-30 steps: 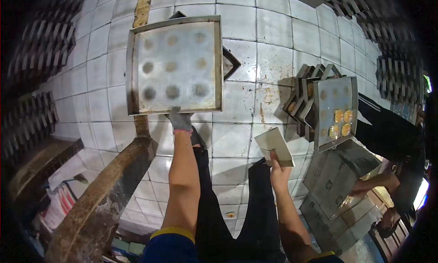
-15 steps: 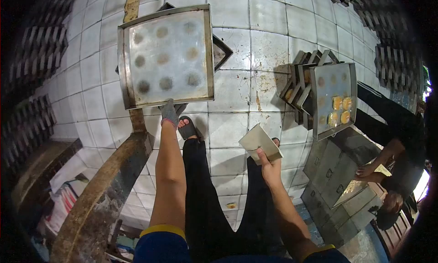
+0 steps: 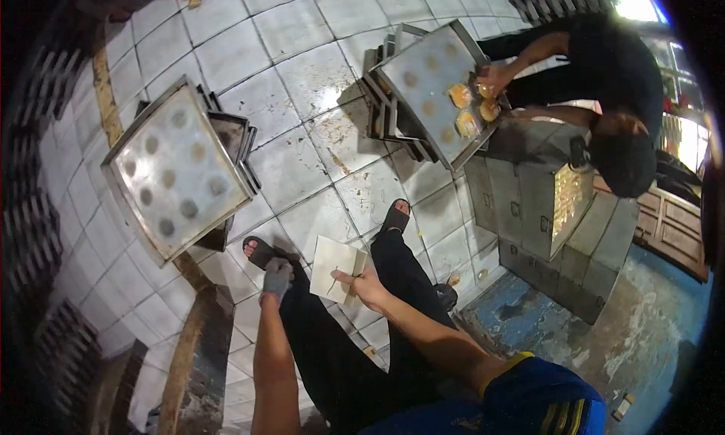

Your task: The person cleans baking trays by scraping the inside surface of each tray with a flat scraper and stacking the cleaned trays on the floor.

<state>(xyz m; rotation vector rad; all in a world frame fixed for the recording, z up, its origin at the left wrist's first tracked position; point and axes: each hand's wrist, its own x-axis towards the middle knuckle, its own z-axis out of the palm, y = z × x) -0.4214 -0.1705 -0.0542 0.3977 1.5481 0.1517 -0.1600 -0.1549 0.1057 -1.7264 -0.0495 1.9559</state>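
Note:
My right hand [image 3: 362, 284] grips a pale, flat, folded card-like piece [image 3: 329, 267], with the thumb across its face. My left hand [image 3: 278, 279], in a grey glove, hangs by my left leg with its fingers curled, and nothing shows in it. To the left, a shallow metal baking tray [image 3: 172, 180] with dark round marks lies on top of a stack of trays [image 3: 232, 137]. My left hand is apart from this tray.
At the right, a co-worker's hand [image 3: 495, 78] touches round golden baked pieces [image 3: 459, 95] on another stacked tray [image 3: 411, 69]. Metal tins [image 3: 521, 208] stand below it. A worn ledge [image 3: 192, 359] runs at lower left, and racks of trays line the edges.
My left hand has let go of the left tray's edge and drawn back toward my leg. My view has turned right. The co-worker's hand has come onto the right tray.

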